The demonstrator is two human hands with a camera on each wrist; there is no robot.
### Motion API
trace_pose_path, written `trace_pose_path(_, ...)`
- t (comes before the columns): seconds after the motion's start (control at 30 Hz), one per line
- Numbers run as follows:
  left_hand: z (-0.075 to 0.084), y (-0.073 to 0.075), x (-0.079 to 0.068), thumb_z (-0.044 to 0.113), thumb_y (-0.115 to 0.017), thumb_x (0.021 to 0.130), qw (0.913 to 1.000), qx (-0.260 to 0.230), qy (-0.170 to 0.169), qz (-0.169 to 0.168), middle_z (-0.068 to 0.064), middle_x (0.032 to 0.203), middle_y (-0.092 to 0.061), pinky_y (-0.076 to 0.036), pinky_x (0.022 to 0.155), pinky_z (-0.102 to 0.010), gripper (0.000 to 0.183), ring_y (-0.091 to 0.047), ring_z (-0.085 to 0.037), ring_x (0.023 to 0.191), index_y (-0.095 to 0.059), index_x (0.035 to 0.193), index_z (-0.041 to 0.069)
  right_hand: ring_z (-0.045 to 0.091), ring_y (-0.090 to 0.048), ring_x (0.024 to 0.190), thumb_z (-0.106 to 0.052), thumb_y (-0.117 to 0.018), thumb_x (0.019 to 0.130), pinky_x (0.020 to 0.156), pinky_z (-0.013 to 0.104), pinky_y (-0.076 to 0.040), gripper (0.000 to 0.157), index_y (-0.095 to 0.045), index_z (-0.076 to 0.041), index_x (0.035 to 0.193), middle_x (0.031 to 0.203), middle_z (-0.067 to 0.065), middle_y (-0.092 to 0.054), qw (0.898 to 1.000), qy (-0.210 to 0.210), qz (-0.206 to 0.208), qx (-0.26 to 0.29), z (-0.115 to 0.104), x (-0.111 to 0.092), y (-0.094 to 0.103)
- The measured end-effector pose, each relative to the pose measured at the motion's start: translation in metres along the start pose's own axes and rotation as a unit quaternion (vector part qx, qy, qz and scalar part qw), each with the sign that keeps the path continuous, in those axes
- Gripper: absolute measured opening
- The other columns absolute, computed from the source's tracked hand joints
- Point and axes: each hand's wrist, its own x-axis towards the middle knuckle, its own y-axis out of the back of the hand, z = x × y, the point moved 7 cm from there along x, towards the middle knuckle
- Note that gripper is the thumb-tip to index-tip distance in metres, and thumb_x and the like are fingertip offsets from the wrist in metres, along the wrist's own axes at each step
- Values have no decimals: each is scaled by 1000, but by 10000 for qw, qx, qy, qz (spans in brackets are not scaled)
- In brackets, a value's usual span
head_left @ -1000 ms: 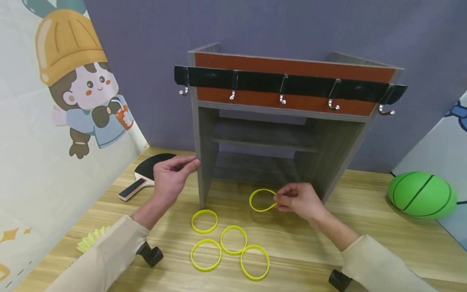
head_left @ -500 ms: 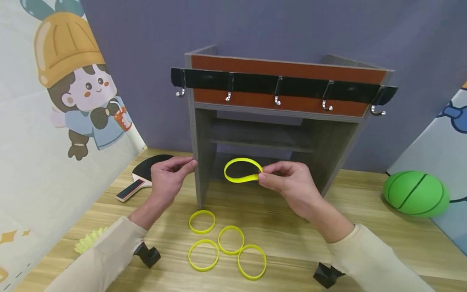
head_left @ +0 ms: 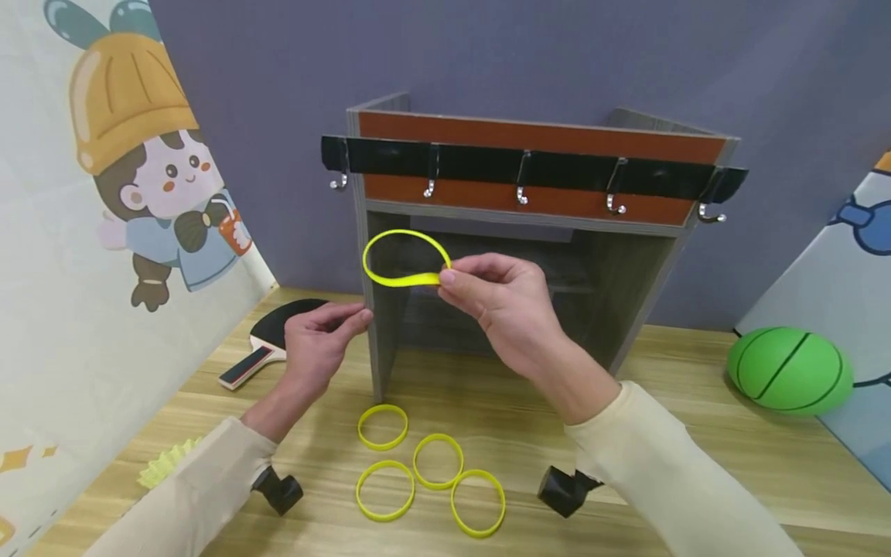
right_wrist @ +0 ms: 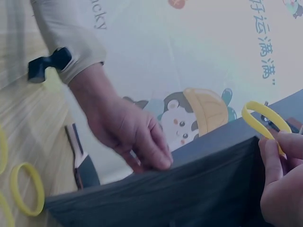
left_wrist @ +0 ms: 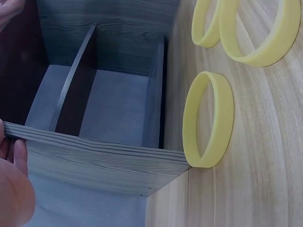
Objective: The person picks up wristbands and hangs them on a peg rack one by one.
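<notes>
My right hand (head_left: 511, 309) pinches a yellow silicone wristband (head_left: 407, 281) between thumb and fingers. The band is held up in the air in front of the upper left of a grey wooden shelf unit, below a black rail (head_left: 476, 164) with several silver hooks. In the head view it overlaps the unit's left side panel (head_left: 380, 356). At that panel's front edge is my left hand (head_left: 313, 348), its thumb and fingers on either side of the edge, as the left wrist view shows. Several more yellow wristbands (left_wrist: 221, 123) lie flat on the wooden table before the unit.
A table tennis paddle (head_left: 254, 367) lies left of the unit, partly behind my left hand. A green ball (head_left: 790, 370) rests at the far right. Some pale yellow spiky thing (head_left: 163, 464) shows beside my left sleeve. A purple-grey wall (head_left: 515, 54) stands behind.
My right hand has raised the wristband from low in front of the unit and carried it up and to the left, towards the hook rail. My left hand has stayed at the panel edge.
</notes>
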Motion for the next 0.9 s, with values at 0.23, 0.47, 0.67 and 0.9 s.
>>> trace_pose_path(0.23,2,-3,-2,-9,-74,76,9998,120,-34,-129,-9,78,-69,-58,66,-29,17,-67,-15,67,-68,90,-17,26,-68,81,8,-66,84,85,40,-53,5,-69,5,88,85,16,-67,9989,255,-132,369,-8,14,-24)
trace_pose_path(0.47,4,-8,0,-12,-72,77,9995,205,-14,-229,-14,79,-68,-57,67,-28,16,-67,-12,69,-67,92,-18,27,-68,82,10,-65,84,84,39,-53,9,-70,2,83,86,17,-66,9965,356,-212,731,-14,22,-39)
trace_pose_path(0.67,22,-17,-2,-13,-70,78,9992,265,-48,-299,-16,79,-68,-57,67,-26,17,-67,-11,69,-64,91,-21,28,-68,83,10,-65,84,83,39,-54,9,-69,2,82,86,17,-65,9956,410,-166,826,-14,27,-45)
trace_pose_path(0.9,25,-19,-3,-12,-71,78,9987,441,-67,-256,-16,78,-68,-57,67,-26,16,-67,-11,68,-65,90,-20,29,-68,84,8,-67,84,82,39,-55,6,-67,2,82,87,18,-64,9963,416,-15,754,-10,31,-44)
